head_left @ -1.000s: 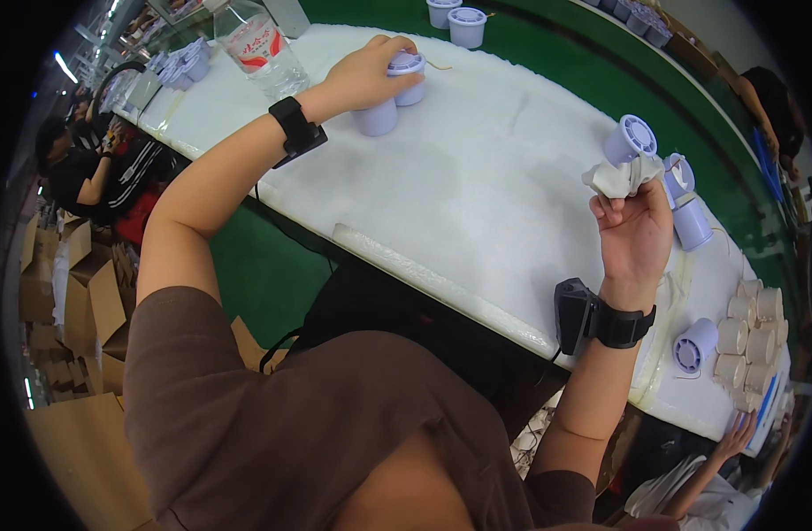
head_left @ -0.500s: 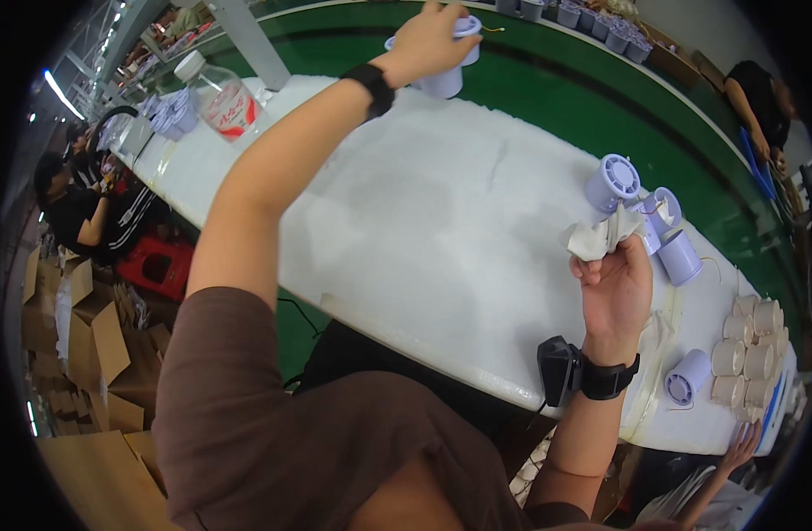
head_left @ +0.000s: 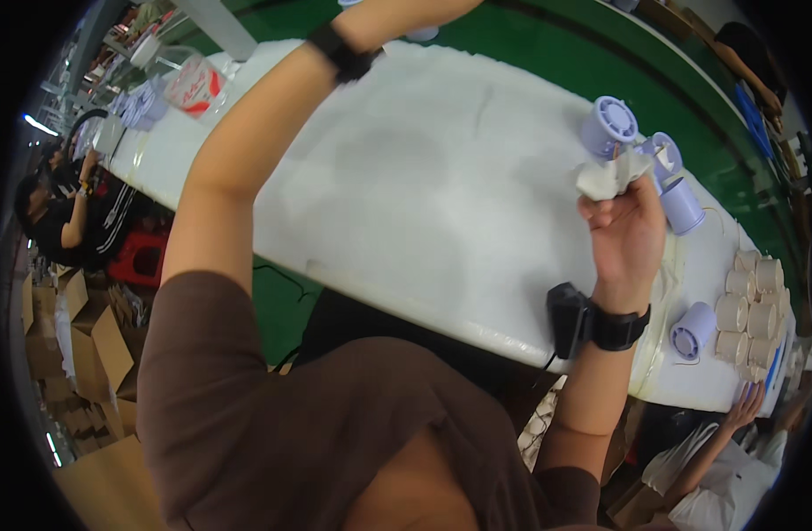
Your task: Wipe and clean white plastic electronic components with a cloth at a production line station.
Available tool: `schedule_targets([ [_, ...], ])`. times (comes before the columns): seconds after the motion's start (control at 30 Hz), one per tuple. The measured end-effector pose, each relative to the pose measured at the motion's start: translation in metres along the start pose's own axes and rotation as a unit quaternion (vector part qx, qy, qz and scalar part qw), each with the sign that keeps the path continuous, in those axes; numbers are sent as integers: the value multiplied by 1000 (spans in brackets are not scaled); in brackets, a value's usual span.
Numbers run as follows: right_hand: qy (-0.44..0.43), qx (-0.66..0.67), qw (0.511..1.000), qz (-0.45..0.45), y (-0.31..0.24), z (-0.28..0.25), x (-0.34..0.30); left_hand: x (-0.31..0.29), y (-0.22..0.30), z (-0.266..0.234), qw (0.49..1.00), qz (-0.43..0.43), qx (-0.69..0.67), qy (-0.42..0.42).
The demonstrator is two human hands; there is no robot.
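My left arm stretches to the far edge of the white padded table [head_left: 406, 203]. Only the back of my left hand [head_left: 419, 11] shows at the top rim, its fingers cut off. Just below it, part of a lavender cylindrical housing [head_left: 424, 34] is visible. At the right, my right hand [head_left: 625, 234] is closed around a crumpled white cloth [head_left: 605, 180]. Right behind the cloth stands a lavender housing with a slotted round end [head_left: 611, 122]. Two more, an open one [head_left: 662, 157] and one lying tilted [head_left: 683, 209], sit beside that hand.
Another lavender housing [head_left: 693, 330] lies near the right wrist, by stacked cream-coloured rings [head_left: 749, 310]. A co-worker's hand [head_left: 744, 407] rests at the table's right end. A clear bottle [head_left: 192, 87] stands far left. Beyond runs a green conveyor belt [head_left: 547, 49]; cardboard boxes [head_left: 96, 345] are at the left.
The view has tilted, so the table sits higher in it. My left hand, earlier on a lavender housing, is now mostly past the top edge. My right hand still holds the cloth.
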State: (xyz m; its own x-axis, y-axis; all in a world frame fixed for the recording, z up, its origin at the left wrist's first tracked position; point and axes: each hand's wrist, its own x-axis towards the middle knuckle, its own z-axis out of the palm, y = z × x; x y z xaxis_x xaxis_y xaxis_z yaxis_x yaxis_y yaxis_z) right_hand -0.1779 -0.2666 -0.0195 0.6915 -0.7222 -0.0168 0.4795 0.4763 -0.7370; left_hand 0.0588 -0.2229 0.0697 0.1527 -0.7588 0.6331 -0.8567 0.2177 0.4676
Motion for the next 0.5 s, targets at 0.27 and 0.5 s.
schedule_targets([
  [0.27,72,11,997,18,1,-13,-7,-56,33,-61,967,177,-180,38],
  [0.5,-71,-15,997,-1,4,-66,19,-61,59,-80,943,226,-236,71],
])
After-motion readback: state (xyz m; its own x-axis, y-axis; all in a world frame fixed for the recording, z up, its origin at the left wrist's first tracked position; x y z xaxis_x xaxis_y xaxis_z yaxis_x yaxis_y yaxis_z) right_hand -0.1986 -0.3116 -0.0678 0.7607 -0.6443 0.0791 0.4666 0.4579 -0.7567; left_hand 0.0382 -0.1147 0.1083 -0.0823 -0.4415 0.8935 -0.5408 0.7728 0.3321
